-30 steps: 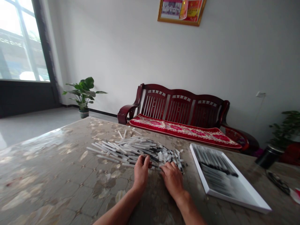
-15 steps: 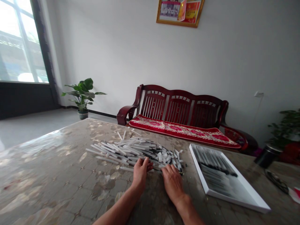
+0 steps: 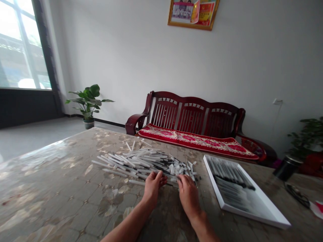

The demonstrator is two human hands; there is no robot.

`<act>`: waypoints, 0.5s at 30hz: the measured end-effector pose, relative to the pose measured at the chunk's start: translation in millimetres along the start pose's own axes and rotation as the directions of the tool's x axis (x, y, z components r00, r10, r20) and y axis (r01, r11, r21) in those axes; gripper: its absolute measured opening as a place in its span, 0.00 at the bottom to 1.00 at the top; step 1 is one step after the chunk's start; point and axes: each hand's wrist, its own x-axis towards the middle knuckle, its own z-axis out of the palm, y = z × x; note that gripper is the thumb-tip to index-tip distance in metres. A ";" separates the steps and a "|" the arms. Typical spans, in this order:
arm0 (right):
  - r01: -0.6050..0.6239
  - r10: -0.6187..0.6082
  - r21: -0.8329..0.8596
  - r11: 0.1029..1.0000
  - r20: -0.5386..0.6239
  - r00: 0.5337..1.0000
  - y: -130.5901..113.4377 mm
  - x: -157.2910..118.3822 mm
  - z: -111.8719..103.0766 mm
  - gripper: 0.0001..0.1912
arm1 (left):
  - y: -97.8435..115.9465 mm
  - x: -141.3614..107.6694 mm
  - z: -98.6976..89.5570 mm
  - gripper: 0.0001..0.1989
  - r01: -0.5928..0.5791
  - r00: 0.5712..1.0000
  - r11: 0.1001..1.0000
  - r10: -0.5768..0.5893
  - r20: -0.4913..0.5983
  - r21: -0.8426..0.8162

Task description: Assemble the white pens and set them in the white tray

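Note:
A loose heap of thin white plastic sticks with black parts (image 3: 143, 162), possibly pens, lies on the marble-patterned table (image 3: 50, 181) under a glossy cover. Its near edge meets both hands. My left hand (image 3: 152, 188) rests there with curled fingers against the sticks. My right hand (image 3: 188, 193) lies just to the right, its fingertips pressing into the heap. Whether either hand grips any stick is hidden. To the right stands a white-rimmed tray (image 3: 252, 215) holding rows of similar sticks.
A dark wooden bench (image 3: 191, 116) with a red cushion stands behind the table. A black cylinder (image 3: 287, 168) and eyeglasses (image 3: 297, 195) lie at the table's right side. A potted plant (image 3: 88, 104) stands by the window at the left.
My hands have drawn closer together at the heap's near edge, and the gap between their fingertips has narrowed. The heap looks much the same.

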 end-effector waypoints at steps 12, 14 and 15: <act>-0.057 0.055 0.136 0.989 0.016 0.998 -6.5 1.0 -4.3 0.10 | 1.1 -9.8 -0.1 0.24 -0.037 0.994 0.998 0.031 0.109 0.051; -0.171 0.154 0.242 0.955 0.086 0.984 -9.3 3.3 -6.8 0.10 | 2.5 -9.4 -1.6 0.24 -0.065 0.990 0.996 0.056 0.133 0.067; -0.233 0.200 0.297 0.926 0.138 0.970 -10.4 4.7 -8.4 0.10 | 3.2 -9.0 -2.4 0.24 -0.077 0.987 0.994 0.066 0.145 0.077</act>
